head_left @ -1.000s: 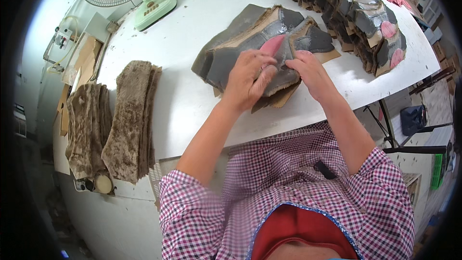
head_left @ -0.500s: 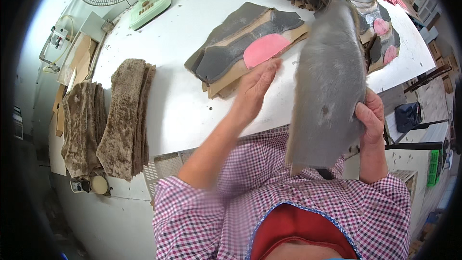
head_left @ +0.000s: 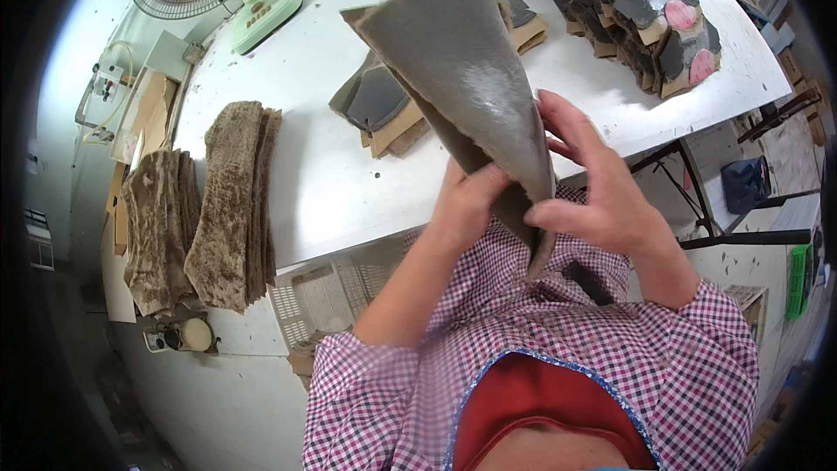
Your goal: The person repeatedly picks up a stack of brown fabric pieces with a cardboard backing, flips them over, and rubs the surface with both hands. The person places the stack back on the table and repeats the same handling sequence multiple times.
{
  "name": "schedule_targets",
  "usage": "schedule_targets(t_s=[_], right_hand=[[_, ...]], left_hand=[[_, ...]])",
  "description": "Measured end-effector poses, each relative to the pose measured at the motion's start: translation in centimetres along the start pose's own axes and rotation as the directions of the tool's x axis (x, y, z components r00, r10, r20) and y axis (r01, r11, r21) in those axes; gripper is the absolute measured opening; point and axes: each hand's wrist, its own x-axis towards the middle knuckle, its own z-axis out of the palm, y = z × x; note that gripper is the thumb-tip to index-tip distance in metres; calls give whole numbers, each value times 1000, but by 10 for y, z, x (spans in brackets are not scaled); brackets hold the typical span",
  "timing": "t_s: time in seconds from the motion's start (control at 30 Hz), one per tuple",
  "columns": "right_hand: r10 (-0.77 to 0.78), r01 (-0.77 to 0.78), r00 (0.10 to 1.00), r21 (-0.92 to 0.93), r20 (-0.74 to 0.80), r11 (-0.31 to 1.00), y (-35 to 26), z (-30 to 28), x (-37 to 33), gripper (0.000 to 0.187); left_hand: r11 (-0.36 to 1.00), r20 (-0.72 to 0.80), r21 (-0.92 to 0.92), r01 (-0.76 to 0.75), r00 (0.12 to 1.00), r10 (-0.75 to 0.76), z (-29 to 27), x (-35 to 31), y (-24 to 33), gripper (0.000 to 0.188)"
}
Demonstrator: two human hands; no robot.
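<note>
A long grey-backed fur panel (head_left: 458, 44) is raised above the table edge, bent lengthwise so that its sides fold toward each other. My left hand (head_left: 468, 201) grips its left side, with the thumb over the edge and the other fingers hidden. On the panel's right lower edge, my right hand (head_left: 593, 201) is closed with thumb and fingers around the fold. Behind the panel, partly covered by it, lies a stack of grey and tan cut pieces (head_left: 377, 100).
Two piles of brown furry pieces (head_left: 231, 209) stand at the table's left. A green fan (head_left: 266, 17) is at the back left. Several layered grey pieces with pink patches (head_left: 680, 16) lie at the far right of the white table (head_left: 314, 201). Below the front edge is a plastic basket (head_left: 323, 296).
The panel was hanging flat from my right hand; now it is tilted left and folded lengthwise. My left hand has moved from beside the stack onto the panel.
</note>
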Motion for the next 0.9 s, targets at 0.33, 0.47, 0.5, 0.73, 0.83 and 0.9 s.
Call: schedule_targets(t_s=[0.33, 0.47, 0.5, 0.73, 0.83, 0.9], right_hand=[[375, -322, 926, 424, -46, 846, 33, -43, 9, 22], [314, -270, 945, 334, -87, 903, 55, -26, 8, 23], [312, -279, 946, 265, -88, 923, 55, -22, 10, 23], [315, -386, 922, 542, 224, 746, 71, 24, 8, 26], [385, -478, 878, 516, 283, 711, 62, 28, 10, 25], [384, -489, 871, 452, 307, 746, 71, 27, 9, 26]], left_hand=[[927, -94, -323, 190, 968, -231, -31, -28, 22, 41], [888, -114, -426, 175, 963, -244, -27, -40, 16, 48], [851, -46, -503, 155, 978, -205, -26, -42, 11, 50], [805, 68, -573, 156, 987, -143, -5, -48, -1, 65], [805, 71, -578, 135, 991, -115, -3, -50, -3, 63], [861, -23, -480, 170, 978, -206, -5, -53, 1, 62]])
